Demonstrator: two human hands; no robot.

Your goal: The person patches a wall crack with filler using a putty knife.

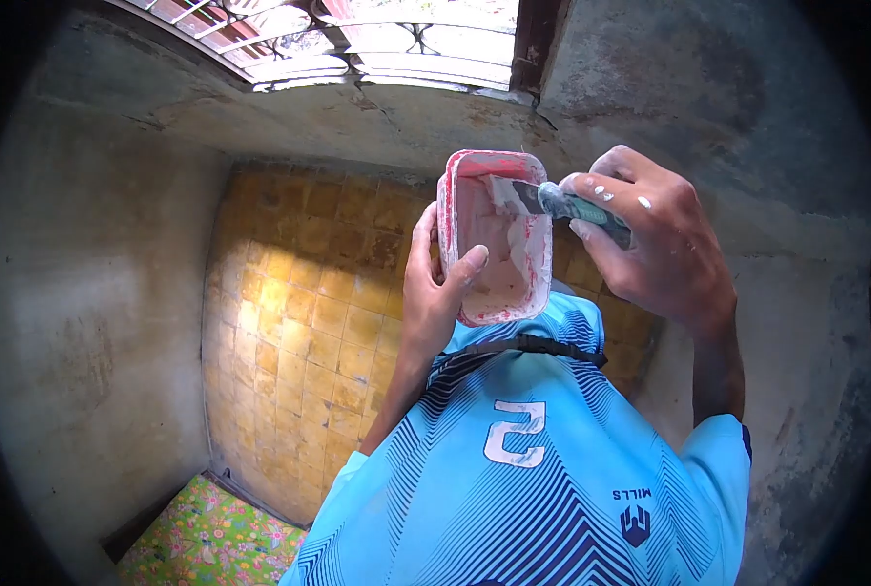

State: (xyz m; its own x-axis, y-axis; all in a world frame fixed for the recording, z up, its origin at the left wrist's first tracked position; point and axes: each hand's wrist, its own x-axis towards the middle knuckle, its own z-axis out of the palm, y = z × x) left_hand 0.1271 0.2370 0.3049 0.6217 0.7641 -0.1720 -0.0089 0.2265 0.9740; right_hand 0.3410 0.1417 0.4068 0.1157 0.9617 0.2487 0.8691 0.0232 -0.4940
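Observation:
My left hand (438,278) grips a red plastic tub (541,256) by its left side, the thumb hooked over the rim. White paste (489,239) coats the inside walls and bottom of the tub, and smears cover its rim. In my right hand (655,230) is a putty knife (582,208) with a dark green handle. Its blade dips into the upper part of the tub, with white paste on it. White spots dot the fingers of my right hand.
A barred window (396,44) lets in light above a stained, cracked wall (309,122). Yellow tiles (299,332) cover the floor. A flowered green mattress or cloth (206,537) lies at the lower left, and another bare wall (777,371) rises on the right.

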